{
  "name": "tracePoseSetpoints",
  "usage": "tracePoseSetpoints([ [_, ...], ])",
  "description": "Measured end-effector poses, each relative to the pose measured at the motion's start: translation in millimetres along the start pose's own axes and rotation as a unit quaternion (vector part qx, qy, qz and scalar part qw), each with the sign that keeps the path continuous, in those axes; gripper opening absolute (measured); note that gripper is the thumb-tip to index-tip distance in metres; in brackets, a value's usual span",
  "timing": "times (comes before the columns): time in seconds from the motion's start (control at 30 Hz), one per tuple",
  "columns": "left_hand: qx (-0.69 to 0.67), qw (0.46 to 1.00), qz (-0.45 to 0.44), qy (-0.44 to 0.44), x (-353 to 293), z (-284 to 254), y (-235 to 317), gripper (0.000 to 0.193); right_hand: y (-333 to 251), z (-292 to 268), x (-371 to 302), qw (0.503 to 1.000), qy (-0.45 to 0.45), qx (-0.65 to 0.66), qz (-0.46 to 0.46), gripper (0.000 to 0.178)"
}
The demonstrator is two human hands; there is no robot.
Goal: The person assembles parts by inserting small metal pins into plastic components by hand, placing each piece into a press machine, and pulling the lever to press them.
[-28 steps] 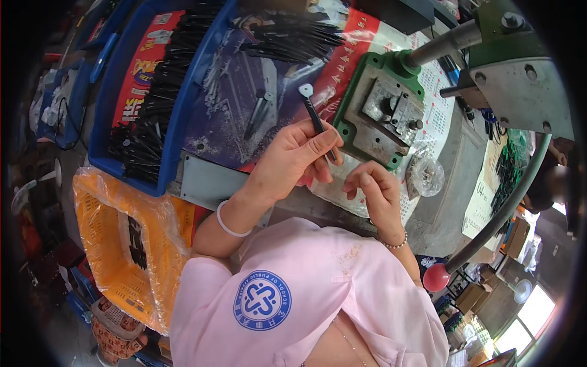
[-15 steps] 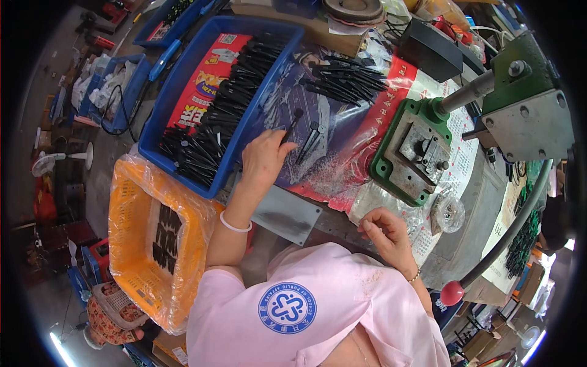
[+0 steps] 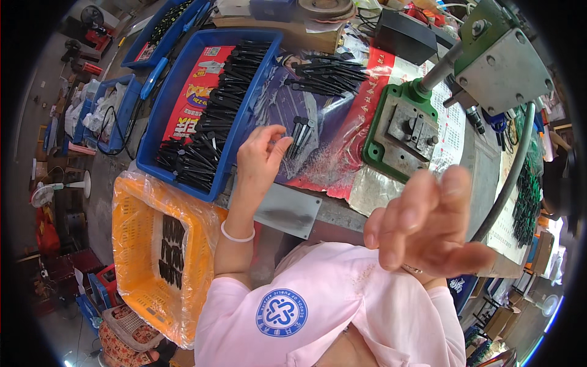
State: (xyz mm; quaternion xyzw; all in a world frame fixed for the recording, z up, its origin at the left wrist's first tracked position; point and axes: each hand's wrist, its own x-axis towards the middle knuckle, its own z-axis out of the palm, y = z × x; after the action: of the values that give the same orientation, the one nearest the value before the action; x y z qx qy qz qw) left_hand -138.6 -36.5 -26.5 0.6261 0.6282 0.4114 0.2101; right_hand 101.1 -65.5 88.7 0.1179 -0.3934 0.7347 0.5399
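Note:
My left hand is over the bench beside a small group of slim black plastic-looking pieces. Its thumb and forefinger are slightly apart, with nothing visible between them. My right hand is raised close to the camera, fingers spread and blurred, holding nothing that shows. Behind it stands a green hand press with a metal fixture on its base. A loose pile of similar black pieces lies farther back on the printed sheet.
A blue tray of many black pieces stands at left. Below it, a plastic-lined yellow basket holds stacked bundles. The press's curved lever reaches down on the right. A black box is behind the press.
My left hand has let go of the black piece it pinched, which now lies with the small group. My right hand has risen toward the camera and opened. The view has shifted slightly.

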Motion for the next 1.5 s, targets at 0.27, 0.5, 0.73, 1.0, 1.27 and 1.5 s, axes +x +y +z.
tracePoseSetpoints([
  [0.27,-0.179,0.983,-0.001,-0.036,-52.5,10.8,39.9,0.019,-26.3,81.2,22.5,0.990,0.118,-0.078,0.001,0.058],
  [0.5,-0.285,0.950,-0.084,-0.094,-73.2,18.8,41.7,0.020,24.8,87.6,25.2,0.980,0.051,-0.121,-0.149,0.050],
  [0.73,-0.274,0.947,-0.047,-0.163,-75.5,32.3,51.3,0.020,34.1,85.2,26.8,0.967,0.060,-0.194,-0.153,0.050],
  [1.0,-0.290,0.941,-0.036,-0.170,-79.5,39.1,59.2,0.020,34.1,84.1,19.0,0.952,0.061,-0.244,-0.172,0.050],
  [1.27,-0.298,0.933,-0.048,-0.195,-81.0,37.2,57.6,0.021,38.8,82.9,6.7,0.944,0.060,-0.265,-0.186,0.051],
  [1.5,-0.311,0.919,-0.038,-0.238,-79.7,39.0,56.1,0.021,44.2,69.5,11.6,0.924,0.094,-0.300,-0.218,0.052],
])
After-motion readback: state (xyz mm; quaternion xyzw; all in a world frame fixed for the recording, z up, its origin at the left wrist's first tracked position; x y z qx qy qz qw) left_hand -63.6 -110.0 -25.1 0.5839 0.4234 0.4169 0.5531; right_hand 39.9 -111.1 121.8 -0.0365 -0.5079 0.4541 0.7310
